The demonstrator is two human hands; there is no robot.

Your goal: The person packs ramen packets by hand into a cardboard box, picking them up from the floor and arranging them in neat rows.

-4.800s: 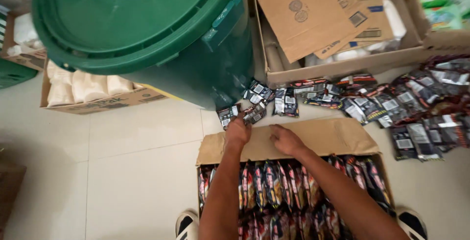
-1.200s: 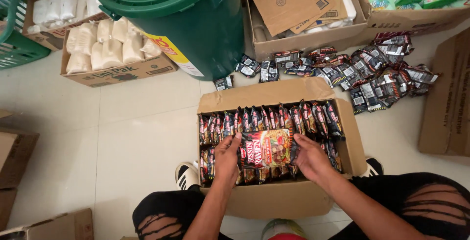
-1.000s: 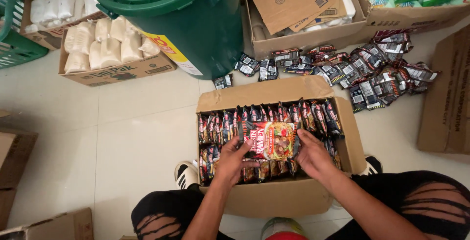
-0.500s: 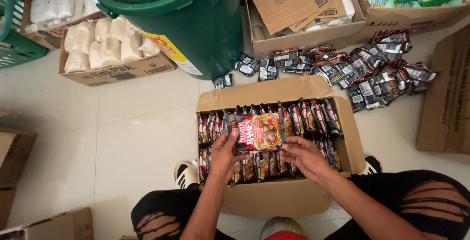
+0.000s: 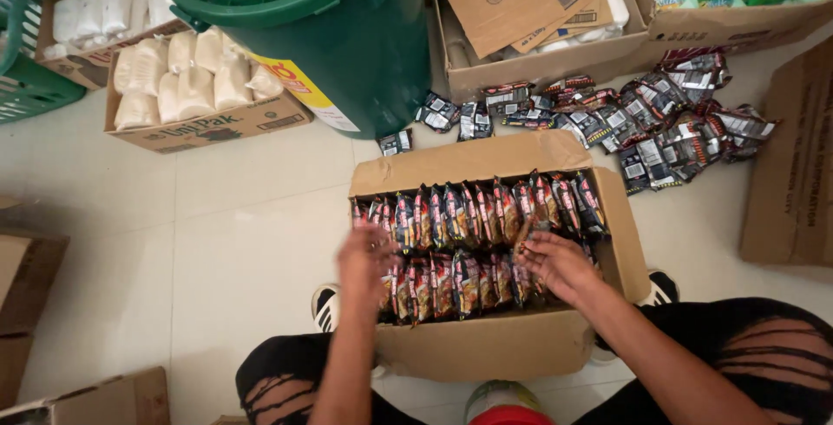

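Box: open brown cardboard box [image 5: 499,351] on the floor between your feet.
Packets: glossy dark snack packets [image 5: 473,217] upright on edge in two rows, running left to right.
Left hand [image 5: 364,256]: blurred, fingers apart over the near row's left end.
Right hand [image 5: 560,264]: fingers spread, touching the near row's right end; neither hand grips.
Nearby: round green plastic bin [image 5: 330,35]; loose packets [image 5: 642,126] scattered flat beyond.

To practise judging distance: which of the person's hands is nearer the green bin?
Left. The left hand is over the box's left end, below the green bin; the right hand is over the packets farther right.
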